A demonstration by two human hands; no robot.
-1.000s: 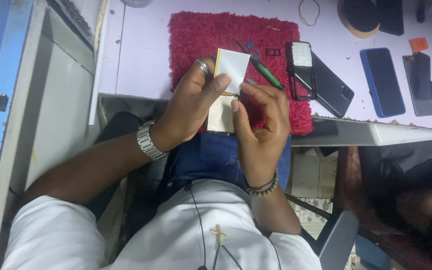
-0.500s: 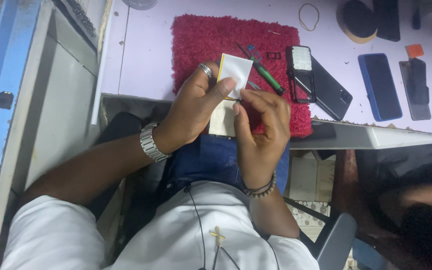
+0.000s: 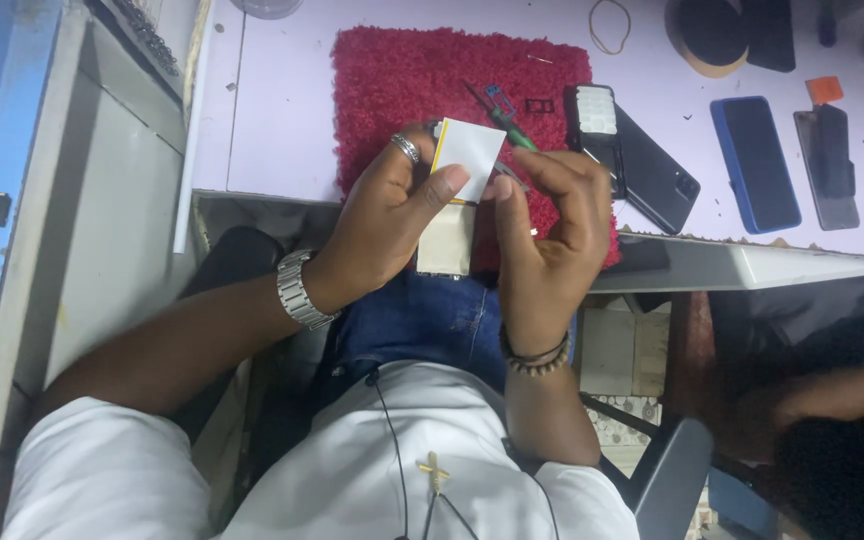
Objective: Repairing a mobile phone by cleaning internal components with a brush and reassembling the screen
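Hands: we see both raised together over the near edge of the red shaggy mat [image 3: 392, 90], fingertips almost meeting.
Left hand [image 3: 392, 215]: we find it closed around a white rectangular piece [image 3: 470, 146] with a yellow edge, the thumb pressed across its lower side; a silver ring sits on one finger and a metal watch [image 3: 300, 290] on the wrist.
Right hand [image 3: 552, 230]: we see its fingers curled in, the tips touching the right side of the white piece; whether it pinches something small of its own we cannot tell from this angle. A beaded bracelet [image 3: 537, 355] circles the wrist.
White piece: held up above the mat, tilted, between the two hands.
Pale flat part [image 3: 446, 240]: we see it just below the white piece, half hidden by the left hand, probably resting at the table edge.
Green-handled tool [image 3: 500, 115]: lies on the mat just behind the hands.
Dark phone [image 3: 652, 170]: we see it lying back-up at the mat's right edge, beside a small white-faced device [image 3: 594, 115].
Blue phone [image 3: 754, 160]: flat on the pale table [image 3: 272, 110], well right of the mat, next to a black phone [image 3: 828, 165].
Rubber band [image 3: 610, 25]: lies at the far side of the table.
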